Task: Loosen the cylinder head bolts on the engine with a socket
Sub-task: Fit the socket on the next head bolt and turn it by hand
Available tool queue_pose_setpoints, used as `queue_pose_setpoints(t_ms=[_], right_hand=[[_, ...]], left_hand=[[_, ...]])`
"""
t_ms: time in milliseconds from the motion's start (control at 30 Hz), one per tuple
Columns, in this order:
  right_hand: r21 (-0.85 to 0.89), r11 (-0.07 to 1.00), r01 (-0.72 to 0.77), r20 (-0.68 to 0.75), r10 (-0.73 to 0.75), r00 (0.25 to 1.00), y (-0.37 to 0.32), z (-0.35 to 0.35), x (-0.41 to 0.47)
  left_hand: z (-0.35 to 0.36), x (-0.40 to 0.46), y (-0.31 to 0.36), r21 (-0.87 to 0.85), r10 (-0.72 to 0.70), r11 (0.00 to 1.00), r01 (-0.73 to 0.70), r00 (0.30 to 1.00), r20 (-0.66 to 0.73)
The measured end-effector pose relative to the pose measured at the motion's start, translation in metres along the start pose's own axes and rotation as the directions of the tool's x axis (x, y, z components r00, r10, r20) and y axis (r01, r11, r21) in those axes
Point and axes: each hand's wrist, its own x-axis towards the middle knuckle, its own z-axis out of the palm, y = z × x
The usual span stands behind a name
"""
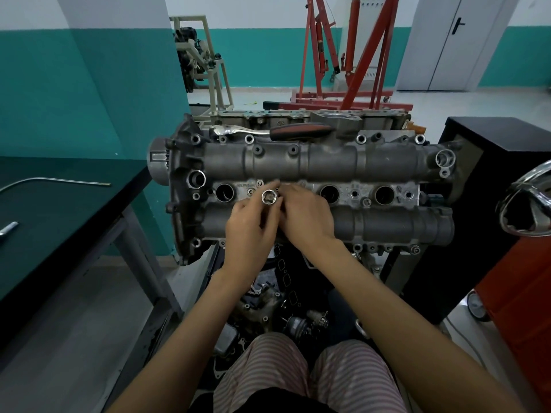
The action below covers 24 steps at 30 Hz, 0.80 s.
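Observation:
The grey engine (328, 162) lies across the stand in front of me, its cylinder head cover facing up with several round plug wells and bolt holes. My left hand (249, 231) holds a chrome socket (269, 197) upright, its open hex end toward me, just above the cover's middle strip. My right hand (307, 216) meets it from the right, fingertips pinching the socket's side; what lies under the fingers is hidden. A ratchet (268, 131) with a black and red handle rests on the far edge of the engine.
A dark green workbench (59, 210) stands at left with a bent metal rod (53, 181) and a small chrome tool (7, 229). A black and red cabinet (507, 234) is at right. Loose engine parts (283, 311) lie below the engine. A red engine crane (351, 55) stands behind.

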Motion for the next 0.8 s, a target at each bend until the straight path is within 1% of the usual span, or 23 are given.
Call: queue_pose_setpoints(t_ms=[67, 133, 233, 333, 433, 500, 600, 667, 733, 800], right_hand=[[-0.01, 1.0, -0.006, -0.005, 0.006, 1.0, 0.0, 0.001, -0.001], [0.02, 1.0, -0.023, -0.017, 0.023, 1.0, 0.0, 0.001, -0.003], [0.037, 0.999, -0.033, -0.027, 0.034, 0.999, 0.0, 0.001, -0.003], [0.006, 1.0, -0.014, -0.013, 0.014, 1.0, 0.002, 0.003, -0.001], [-0.019, 1.0, -0.019, 0.003, 0.019, 1.0, 0.002, 0.003, 0.002], [-0.008, 1.0, -0.028, 0.003, 0.028, 1.0, 0.002, 0.003, 0.003], [0.054, 0.998, -0.017, -0.039, 0.019, 0.999, 0.001, -0.001, -0.002], [0.065, 0.998, -0.006, -0.054, 0.01, 0.998, 0.0, -0.002, -0.005], [0.067, 0.998, -0.018, -0.058, 0.022, 0.998, 0.0, -0.002, -0.004], [0.089, 0.996, -0.027, -0.046, 0.031, 0.998, -0.001, -0.003, 0.0]], left_hand=[[0.0, 0.002, 0.003, 0.008, 0.002, 1.0, -0.002, 1.0, -0.031], [0.002, 0.006, 0.006, -0.024, -0.034, 0.999, 0.033, 0.998, -0.053], [0.001, 0.007, 0.006, -0.017, -0.052, 0.999, 0.051, 0.998, -0.034], [-0.005, 0.006, 0.005, -0.024, 0.029, 0.999, -0.028, 0.999, 0.029], [-0.008, 0.008, 0.003, 0.014, 0.123, 0.992, -0.125, 0.987, 0.103], [-0.009, 0.009, 0.004, 0.049, 0.142, 0.988, -0.149, 0.981, 0.129], [-0.01, 0.012, 0.004, 0.107, 0.14, 0.982, -0.154, 0.982, 0.128], [-0.011, 0.014, 0.003, 0.082, 0.134, 0.986, -0.147, 0.98, 0.147], [-0.011, 0.015, 0.002, 0.04, 0.099, 0.993, -0.107, 0.982, 0.16], [-0.011, 0.019, 0.0, 0.029, 0.058, 0.998, -0.063, 0.989, 0.137]])
